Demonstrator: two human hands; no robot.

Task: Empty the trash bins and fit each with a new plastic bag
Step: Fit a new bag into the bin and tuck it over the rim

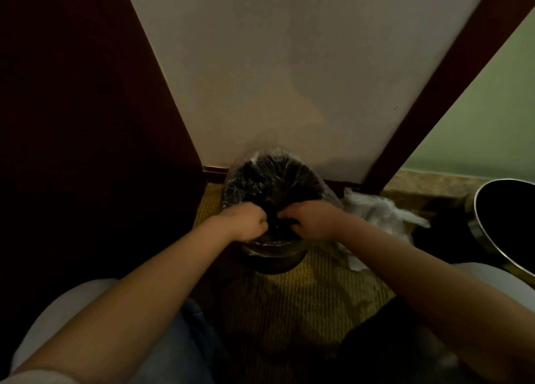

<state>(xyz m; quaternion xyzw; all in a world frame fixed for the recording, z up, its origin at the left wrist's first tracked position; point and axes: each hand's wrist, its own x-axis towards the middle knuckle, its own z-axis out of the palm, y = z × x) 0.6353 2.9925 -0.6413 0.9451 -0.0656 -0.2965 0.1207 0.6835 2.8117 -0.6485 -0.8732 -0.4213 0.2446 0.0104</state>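
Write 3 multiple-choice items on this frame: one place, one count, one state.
1. Where is the crumpled plastic bag relative to the lined bin?
A. on the floor to its right
B. inside it
C. hung on the wall

2. How many bins show?
A. one
B. two
C. four

3. What are the left hand and right hand doing?
A. hanging idle
B. both gripping the clear liner at the near rim
C. lifting the bin off the floor

Key:
1 A, it lies on the carpet to the right of the lined bin.
2 B, the lined bin plus a metal-rimmed bin at the right edge.
3 B, both hands' fingers curl on the liner's near edge.
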